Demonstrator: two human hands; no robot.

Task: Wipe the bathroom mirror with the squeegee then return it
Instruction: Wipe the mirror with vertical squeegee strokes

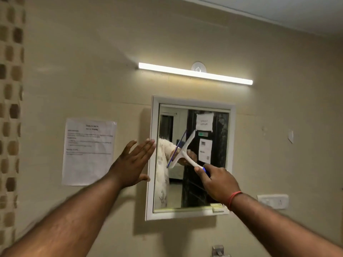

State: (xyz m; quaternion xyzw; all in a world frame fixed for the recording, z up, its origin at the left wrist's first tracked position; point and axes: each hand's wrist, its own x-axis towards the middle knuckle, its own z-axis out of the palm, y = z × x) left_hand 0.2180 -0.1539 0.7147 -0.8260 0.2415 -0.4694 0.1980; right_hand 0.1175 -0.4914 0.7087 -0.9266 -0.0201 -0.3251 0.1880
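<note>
A white-framed bathroom mirror (pixel 219 164) hangs on the beige wall. My right hand (pixel 218 180) is shut on the blue-ended handle of a white squeegee (pixel 183 151). Its blue blade lies tilted against the left half of the glass. My left hand (pixel 134 162) is flat with fingers apart, its fingertips at the mirror frame's left edge and its thumb near the frame. A red thread band circles my right wrist. The mirror reflects a pale sleeve and the squeegee.
A lit tube light (pixel 194 73) runs above the mirror. A printed paper notice (pixel 89 151) is stuck on the wall to the left. A white switch plate (pixel 272 201) sits to the right. A metal fitting (pixel 219 251) shows below the mirror.
</note>
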